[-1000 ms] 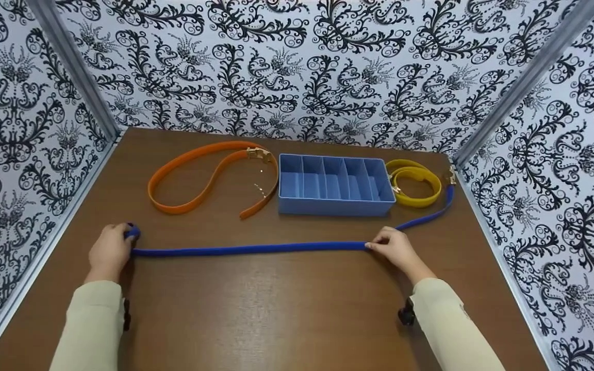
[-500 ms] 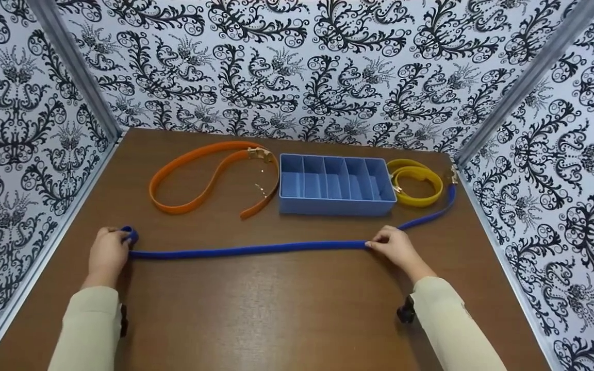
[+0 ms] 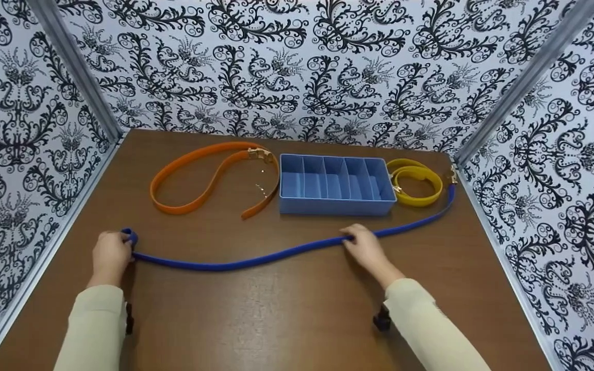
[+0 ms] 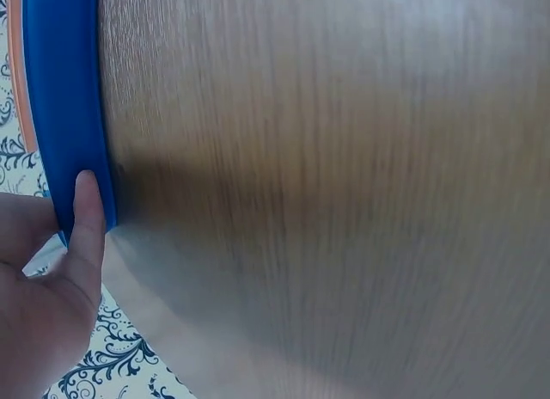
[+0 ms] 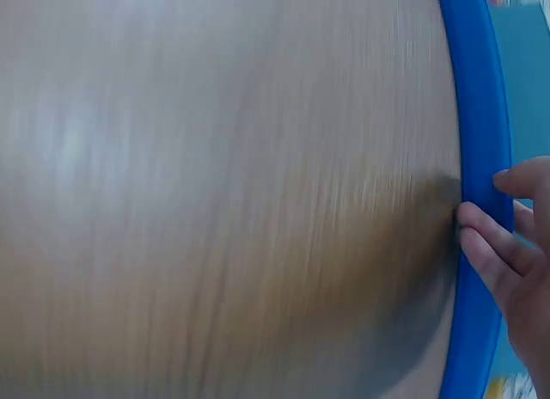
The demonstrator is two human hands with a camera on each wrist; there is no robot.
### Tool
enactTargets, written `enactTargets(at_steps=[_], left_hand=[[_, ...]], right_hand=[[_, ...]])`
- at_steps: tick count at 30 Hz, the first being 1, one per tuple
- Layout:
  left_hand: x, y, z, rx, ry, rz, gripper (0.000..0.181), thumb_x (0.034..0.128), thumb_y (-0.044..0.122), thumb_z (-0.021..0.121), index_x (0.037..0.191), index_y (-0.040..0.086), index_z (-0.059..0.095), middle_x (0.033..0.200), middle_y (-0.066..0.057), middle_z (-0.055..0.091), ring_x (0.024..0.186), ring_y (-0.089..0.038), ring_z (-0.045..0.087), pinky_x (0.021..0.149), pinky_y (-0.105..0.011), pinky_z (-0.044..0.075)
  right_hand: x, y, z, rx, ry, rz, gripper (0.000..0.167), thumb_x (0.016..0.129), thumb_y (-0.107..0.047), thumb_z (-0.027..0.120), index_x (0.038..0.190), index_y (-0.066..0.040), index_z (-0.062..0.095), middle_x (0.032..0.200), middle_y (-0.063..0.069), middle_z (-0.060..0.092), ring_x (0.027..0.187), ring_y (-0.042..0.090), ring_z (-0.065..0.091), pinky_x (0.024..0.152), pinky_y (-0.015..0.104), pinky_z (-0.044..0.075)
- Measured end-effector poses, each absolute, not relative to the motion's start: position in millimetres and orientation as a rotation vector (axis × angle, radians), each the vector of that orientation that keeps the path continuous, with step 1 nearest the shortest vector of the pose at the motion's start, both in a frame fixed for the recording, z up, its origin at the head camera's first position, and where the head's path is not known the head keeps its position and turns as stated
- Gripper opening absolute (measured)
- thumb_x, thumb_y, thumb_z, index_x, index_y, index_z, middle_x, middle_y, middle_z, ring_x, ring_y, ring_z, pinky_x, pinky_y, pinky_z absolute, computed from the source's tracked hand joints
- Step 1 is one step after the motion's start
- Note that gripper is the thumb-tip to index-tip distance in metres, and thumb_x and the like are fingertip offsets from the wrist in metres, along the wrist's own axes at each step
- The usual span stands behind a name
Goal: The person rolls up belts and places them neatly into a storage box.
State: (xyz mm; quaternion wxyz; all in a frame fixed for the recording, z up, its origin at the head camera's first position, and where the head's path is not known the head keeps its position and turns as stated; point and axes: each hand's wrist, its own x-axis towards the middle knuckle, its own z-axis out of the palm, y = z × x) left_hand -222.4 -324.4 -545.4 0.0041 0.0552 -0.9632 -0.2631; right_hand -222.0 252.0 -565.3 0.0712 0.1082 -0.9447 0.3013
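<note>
Blue is the strap (image 3: 225,267) which both hands are holding, and it lies across the middle of the desk (image 3: 256,319); I take a clock laid on this desk, with twelve at the far wall. At nine o'clock the left hand (image 3: 110,252) pinches the strap where it curls into a small loop (image 3: 131,238); in the left wrist view one finger lies along the flat band. Toward three o'clock the right hand (image 3: 366,247) pinches the same strap between thumb and fingers. So the hands are well apart, each of them gripping the blue strap. Between them the band is not tight: it bows toward six o'clock. From the right hand it runs on to its metal end (image 3: 453,175) at two o'clock, near the side wall. To handle this strap well, I would judge, the left fingers should hold the loop firm and its edges level, while the right hand guides the band flat, with a light and even pull. Too much slack may let it twist; too strong a pull may drag the metal end. It is also wise to stay on the six o'clock side of the box (image 3: 335,207), which stands at one o'clock, touching or very near the yellow strap (image 3: 439,190) on its three o'clock side. An orange strap (image 3: 162,175) lies toward ten and eleven.
</note>
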Motion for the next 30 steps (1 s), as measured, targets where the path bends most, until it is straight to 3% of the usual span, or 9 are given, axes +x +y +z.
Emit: enactTargets(at_steps=[10,14,20,24,30], left_hand=[[-222.4,-317.9,-546.6,0.18,-3.013,-0.876,0.029,0.0944,-0.001,0.05,0.112,-0.021,0.06,0.11,-0.045,0.046,0.078,-0.043,0.063,0.072,-0.051,0.052],[-223.0,-311.0,-546.8,0.244,-3.02,-0.941,0.031,0.0959,0.0,0.048,0.116,-0.021,0.058,0.115,-0.043,0.043,0.08,-0.042,0.063,0.069,-0.047,0.053],[-224.7,-301.9,-546.7,0.284,-3.023,-0.981,0.033,0.0972,0.003,0.046,0.119,-0.02,0.057,0.12,-0.043,0.04,0.085,-0.045,0.059,0.069,-0.046,0.053],[-225.1,-298.0,-547.2,0.268,-3.006,-0.952,0.032,0.0969,0.002,0.046,0.117,-0.02,0.058,0.116,-0.042,0.043,0.084,-0.045,0.059,0.069,-0.047,0.053],[-225.9,-300.0,-543.5,0.264,-3.024,-0.889,0.028,0.0967,0.001,0.052,0.114,-0.019,0.061,0.102,-0.038,0.055,0.066,-0.031,0.063,0.064,-0.045,0.052]], right_hand=[[-203.8,179.8,-556.5,0.762,-2.835,1.168,0.032,0.084,0.002,0.069,0.115,0.004,0.065,0.118,0.017,0.059,0.089,0.026,0.063,0.078,0.036,0.053],[-194.8,159.8,-553.5,0.892,-2.911,1.144,0.032,0.088,-0.004,0.067,0.119,0.001,0.063,0.135,0.018,0.051,0.102,0.027,0.062,0.087,0.036,0.051],[-185.7,143.1,-549.2,0.976,-3.111,0.839,0.036,0.092,-0.022,0.064,0.126,-0.01,0.064,0.148,0.009,0.042,0.132,0.028,0.043,0.106,0.042,0.036],[-184.8,140.2,-550.0,0.982,-3.163,0.7,0.045,0.093,-0.029,0.064,0.134,-0.011,0.059,0.146,0.008,0.043,0.133,0.029,0.042,0.108,0.044,0.034],[-184.4,143.6,-552.6,0.977,-3.155,0.689,0.042,0.094,-0.03,0.064,0.131,-0.01,0.061,0.14,0.007,0.047,0.128,0.027,0.045,0.105,0.044,0.037]])
